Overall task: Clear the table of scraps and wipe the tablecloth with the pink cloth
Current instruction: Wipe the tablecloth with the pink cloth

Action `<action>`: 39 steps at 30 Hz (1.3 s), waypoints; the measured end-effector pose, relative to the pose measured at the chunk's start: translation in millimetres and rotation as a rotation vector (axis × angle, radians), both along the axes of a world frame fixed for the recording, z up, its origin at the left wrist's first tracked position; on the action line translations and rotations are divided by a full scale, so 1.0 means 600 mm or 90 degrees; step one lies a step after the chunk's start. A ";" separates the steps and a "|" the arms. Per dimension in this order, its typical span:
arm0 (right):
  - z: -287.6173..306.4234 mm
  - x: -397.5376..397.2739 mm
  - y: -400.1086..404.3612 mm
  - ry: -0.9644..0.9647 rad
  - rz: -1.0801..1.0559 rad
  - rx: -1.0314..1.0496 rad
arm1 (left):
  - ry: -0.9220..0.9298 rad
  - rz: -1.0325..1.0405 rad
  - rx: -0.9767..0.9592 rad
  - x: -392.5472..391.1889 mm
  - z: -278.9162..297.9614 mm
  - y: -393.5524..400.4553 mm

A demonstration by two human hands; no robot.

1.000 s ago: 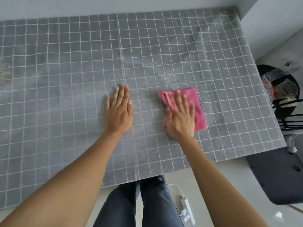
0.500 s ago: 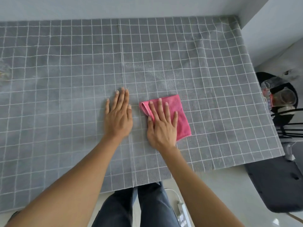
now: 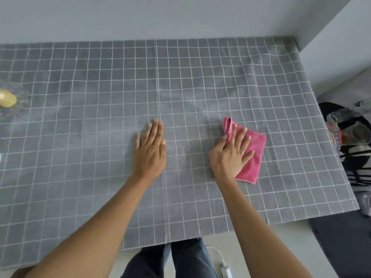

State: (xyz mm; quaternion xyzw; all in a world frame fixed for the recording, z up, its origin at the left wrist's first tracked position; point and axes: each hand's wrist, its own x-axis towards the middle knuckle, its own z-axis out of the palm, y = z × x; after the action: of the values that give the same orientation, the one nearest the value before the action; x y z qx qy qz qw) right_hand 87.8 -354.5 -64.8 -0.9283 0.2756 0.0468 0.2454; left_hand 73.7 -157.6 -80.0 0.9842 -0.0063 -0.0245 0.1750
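A grey tablecloth (image 3: pixel 100 81) with a white grid covers the table. The folded pink cloth (image 3: pixel 253 155) lies on it right of centre. My right hand (image 3: pixel 230 155) presses down on the cloth's left half, thumb tucked under a raised fold at its far corner. My left hand (image 3: pixel 150 151) lies flat on the tablecloth at the middle, fingers together, holding nothing. A yellow object (image 3: pixel 7 98) sits inside a clear glass dish at the far left edge.
A bin with a black liner (image 3: pixel 349 137) holding clear plastic and scraps stands on the floor to the right. A dark chair seat (image 3: pixel 341 241) is at the lower right. A white power strip (image 3: pixel 225 270) lies on the floor by my legs.
My right hand slid the pink cloth left toward my left hand, then back to the right. The left hand stayed in place. The view tilted up, showing more wall.
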 end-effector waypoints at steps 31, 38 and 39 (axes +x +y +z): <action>-0.014 0.115 0.090 -0.025 0.426 -0.081 | -0.028 0.083 0.088 0.120 -0.014 0.066; -0.008 0.146 -0.004 0.018 0.218 -0.112 | -0.031 0.082 0.092 0.119 -0.014 0.071; -0.006 0.146 0.006 0.012 0.178 -0.093 | -0.031 0.083 0.092 0.118 -0.014 0.071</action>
State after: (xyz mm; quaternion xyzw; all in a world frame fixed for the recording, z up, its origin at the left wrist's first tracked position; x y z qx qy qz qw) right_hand 175.7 -350.6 -68.2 -0.9724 0.1485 0.0692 0.1659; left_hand 144.5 -115.1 -88.3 0.9929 0.0553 0.0106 0.1048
